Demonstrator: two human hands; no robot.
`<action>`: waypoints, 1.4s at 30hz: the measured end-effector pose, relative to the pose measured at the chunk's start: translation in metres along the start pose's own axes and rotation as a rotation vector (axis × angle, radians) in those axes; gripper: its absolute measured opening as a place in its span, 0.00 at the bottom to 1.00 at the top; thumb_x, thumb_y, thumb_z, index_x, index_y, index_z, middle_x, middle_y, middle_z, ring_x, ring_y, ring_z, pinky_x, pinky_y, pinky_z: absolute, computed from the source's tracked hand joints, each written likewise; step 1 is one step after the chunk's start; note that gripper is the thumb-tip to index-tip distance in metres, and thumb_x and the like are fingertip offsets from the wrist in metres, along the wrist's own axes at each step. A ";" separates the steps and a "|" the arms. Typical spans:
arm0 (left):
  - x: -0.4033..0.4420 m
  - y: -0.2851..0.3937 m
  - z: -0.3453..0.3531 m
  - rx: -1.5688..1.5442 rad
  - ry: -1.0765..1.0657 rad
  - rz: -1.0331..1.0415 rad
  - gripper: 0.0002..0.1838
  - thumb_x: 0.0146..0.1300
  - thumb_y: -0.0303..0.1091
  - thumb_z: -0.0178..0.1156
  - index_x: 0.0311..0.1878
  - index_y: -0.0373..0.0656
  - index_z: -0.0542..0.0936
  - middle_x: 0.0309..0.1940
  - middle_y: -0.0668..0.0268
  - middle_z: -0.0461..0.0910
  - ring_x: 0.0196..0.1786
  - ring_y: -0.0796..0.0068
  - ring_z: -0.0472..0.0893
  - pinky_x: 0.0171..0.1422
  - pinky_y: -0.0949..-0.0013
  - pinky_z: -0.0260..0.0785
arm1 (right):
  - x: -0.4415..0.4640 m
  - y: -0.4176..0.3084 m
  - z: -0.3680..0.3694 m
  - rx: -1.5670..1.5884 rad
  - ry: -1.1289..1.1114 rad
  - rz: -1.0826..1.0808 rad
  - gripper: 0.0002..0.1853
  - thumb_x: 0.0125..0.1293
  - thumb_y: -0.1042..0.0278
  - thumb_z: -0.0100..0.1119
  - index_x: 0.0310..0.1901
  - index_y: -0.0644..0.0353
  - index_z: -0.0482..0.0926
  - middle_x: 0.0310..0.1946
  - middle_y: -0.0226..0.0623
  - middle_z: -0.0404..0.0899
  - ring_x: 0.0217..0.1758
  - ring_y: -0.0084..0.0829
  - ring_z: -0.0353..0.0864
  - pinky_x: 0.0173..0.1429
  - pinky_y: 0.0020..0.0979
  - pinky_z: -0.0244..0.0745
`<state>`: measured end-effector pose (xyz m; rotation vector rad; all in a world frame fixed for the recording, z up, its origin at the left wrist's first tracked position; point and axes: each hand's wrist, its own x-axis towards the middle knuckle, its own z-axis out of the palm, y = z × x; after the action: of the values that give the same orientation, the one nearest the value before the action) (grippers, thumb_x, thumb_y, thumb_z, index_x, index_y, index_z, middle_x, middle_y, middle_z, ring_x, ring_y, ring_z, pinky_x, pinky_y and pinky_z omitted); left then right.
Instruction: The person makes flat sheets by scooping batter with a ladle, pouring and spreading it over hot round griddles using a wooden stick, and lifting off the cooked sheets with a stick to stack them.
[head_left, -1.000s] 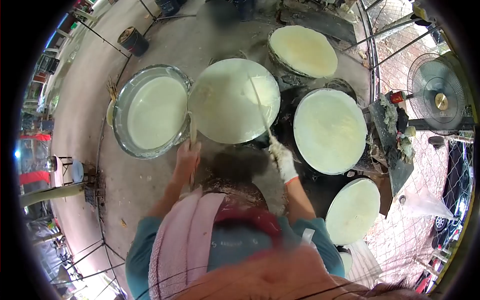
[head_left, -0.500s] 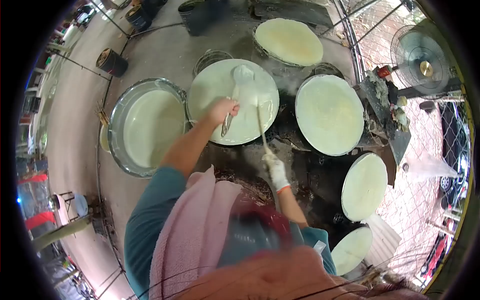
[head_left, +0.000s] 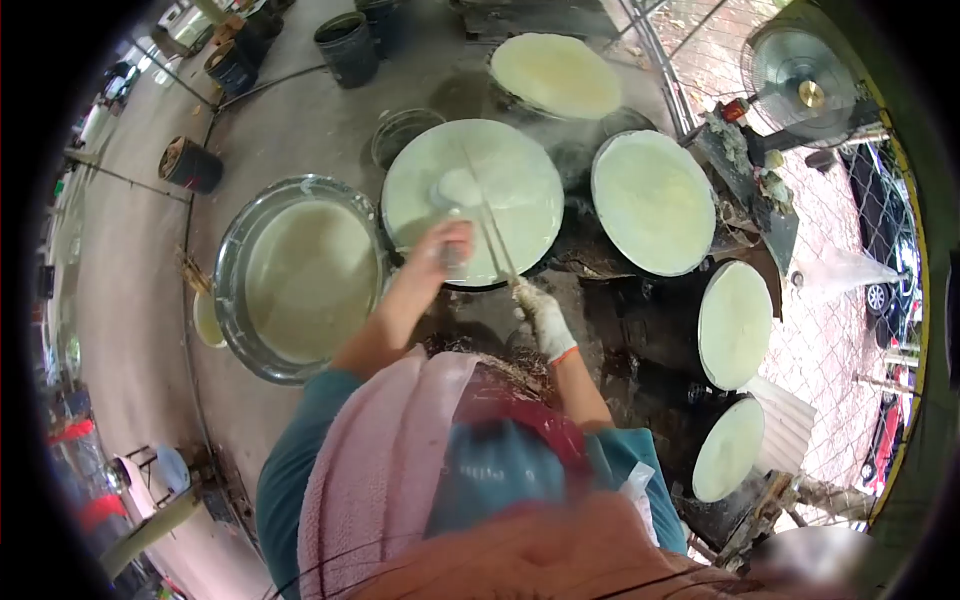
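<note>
My left hand (head_left: pixel 448 246), bare and blurred, is closed round the handle of a ladle whose round white bowl (head_left: pixel 459 188) rests over the near-left part of a wide round pan (head_left: pixel 530 180) coated with pale batter. A white glove, stained at the fingers, covers my right hand (head_left: pixel 541 316). It grips a long thin stick (head_left: pixel 494 231) that slants up and left across the same pan. Left of the pan stands a large metal basin (head_left: pixel 232 290) holding pale liquid batter (head_left: pixel 310 280).
More round pans with pale surfaces stand behind (head_left: pixel 555 75), at the right (head_left: pixel 655 203) and lower right (head_left: pixel 735 325), (head_left: pixel 729 450). A fan (head_left: pixel 808 93) is at the upper right by a wire fence. Dark buckets (head_left: pixel 190 165) stand at the left and back.
The view has shifted. My left hand has gone from the basin's rim to over the middle pan, and the ladle has moved left and nearer across it. The stick stays in my right hand.
</note>
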<state>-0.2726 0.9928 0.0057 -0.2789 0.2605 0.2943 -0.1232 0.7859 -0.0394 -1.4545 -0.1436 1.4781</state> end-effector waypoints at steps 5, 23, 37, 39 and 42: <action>-0.059 0.021 -0.013 0.708 -0.098 0.130 0.17 0.77 0.45 0.39 0.52 0.42 0.70 0.18 0.76 0.61 0.08 0.85 0.60 0.15 0.72 0.56 | 0.019 0.027 -0.048 -0.457 0.085 -0.588 0.20 0.67 0.61 0.58 0.55 0.64 0.78 0.47 0.31 0.82 0.47 0.23 0.79 0.54 0.23 0.72; 0.014 -0.131 0.066 0.194 0.014 0.391 0.17 0.77 0.34 0.35 0.52 0.25 0.64 0.21 0.69 0.63 0.11 0.81 0.62 0.14 0.78 0.51 | 0.075 -0.256 -0.435 -1.250 0.870 -0.584 0.18 0.59 0.60 0.58 0.51 0.52 0.79 0.41 0.44 0.82 0.46 0.47 0.81 0.51 0.44 0.74; 0.011 -0.178 0.088 0.125 -0.108 0.416 0.21 0.78 0.36 0.31 0.58 0.24 0.61 0.28 0.64 0.66 0.14 0.78 0.64 0.32 0.72 0.60 | 0.182 -0.389 -0.426 -1.280 0.275 -0.497 0.19 0.50 0.63 0.67 0.46 0.53 0.82 0.36 0.45 0.83 0.40 0.44 0.82 0.46 0.37 0.74; 0.005 -0.169 0.085 0.105 -0.119 0.434 0.21 0.78 0.36 0.31 0.58 0.23 0.61 0.28 0.63 0.66 0.14 0.77 0.63 0.30 0.72 0.60 | 0.152 -0.396 -0.399 -1.305 0.271 -0.535 0.19 0.50 0.64 0.67 0.47 0.53 0.81 0.36 0.46 0.83 0.41 0.45 0.82 0.46 0.38 0.74; -0.007 -0.156 0.078 0.147 0.076 0.620 0.20 0.77 0.34 0.33 0.55 0.21 0.63 0.24 0.65 0.63 0.13 0.78 0.61 0.20 0.75 0.60 | 0.108 -0.410 -0.359 -1.293 0.200 -0.601 0.18 0.49 0.69 0.66 0.45 0.57 0.81 0.31 0.43 0.82 0.34 0.39 0.81 0.42 0.34 0.73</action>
<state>-0.2126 0.8715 0.1165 -0.0566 0.4394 0.8740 0.4158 0.8640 0.0726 -2.2199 -1.4756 0.6465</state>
